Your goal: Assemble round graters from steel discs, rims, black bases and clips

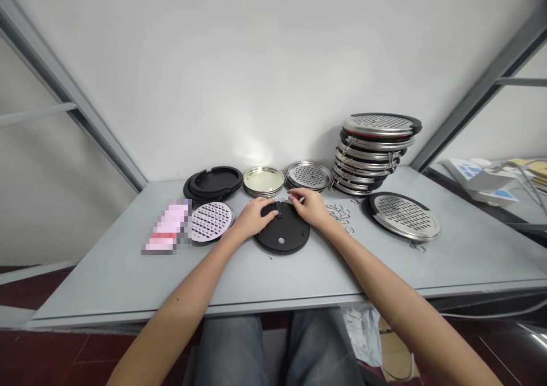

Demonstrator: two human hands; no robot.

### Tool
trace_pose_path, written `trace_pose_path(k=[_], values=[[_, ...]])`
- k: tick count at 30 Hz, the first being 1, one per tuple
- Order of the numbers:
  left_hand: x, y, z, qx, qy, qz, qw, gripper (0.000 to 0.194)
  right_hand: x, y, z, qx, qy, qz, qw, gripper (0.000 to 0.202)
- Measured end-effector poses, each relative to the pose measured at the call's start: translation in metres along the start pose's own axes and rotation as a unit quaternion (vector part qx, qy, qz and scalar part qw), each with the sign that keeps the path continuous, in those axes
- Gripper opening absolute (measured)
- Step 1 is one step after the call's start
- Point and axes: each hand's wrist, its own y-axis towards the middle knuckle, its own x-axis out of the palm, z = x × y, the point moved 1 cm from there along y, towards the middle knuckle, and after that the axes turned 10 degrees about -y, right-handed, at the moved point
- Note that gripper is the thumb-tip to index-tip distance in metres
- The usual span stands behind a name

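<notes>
A round black plastic disc lies flat on the table in front of me, with a small light round spot near its front edge. My left hand grips its left side, the thumb resting on top by a small slot. At the disc's far edge, my right hand pinches a small metal ring clip, partly hidden by the fingers. Several loose metal ring clips are scattered right of my right wrist. Close to my left forearm sits a perforated metal grater disc.
Behind are black rimmed trays, gold-coloured round lids and perforated discs. A tall stack of assembled graters stands at back right, another assembled grater before it. A blurred pink object lies left. The table meets a wall.
</notes>
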Motion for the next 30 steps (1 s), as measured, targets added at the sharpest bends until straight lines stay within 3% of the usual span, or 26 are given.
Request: trace_pose_path(k=[7,19,24,30], values=[[-0.0005,-0.0022,0.0037,-0.011,0.016,0.001,1.0,0.032,-0.005,-0.0009,0.0029,-0.006,-0.041,0.025,0.999,0.025],[0.0009,-0.0036,0.0029,-0.01,0.03,0.002,0.999,0.033,-0.0038,-0.0011,0.0008,-0.001,-0.049,-0.056,0.997,0.025],[0.0005,-0.0057,0.0038,-0.004,0.052,-0.004,0.999,0.033,-0.0046,0.0006,-0.001,-0.028,-0.083,-0.09,0.992,0.029],[-0.0014,-0.0075,0.0063,0.002,0.059,-0.012,0.998,0.035,-0.0063,0.0009,-0.0033,-0.053,-0.046,-0.107,0.992,0.036]])
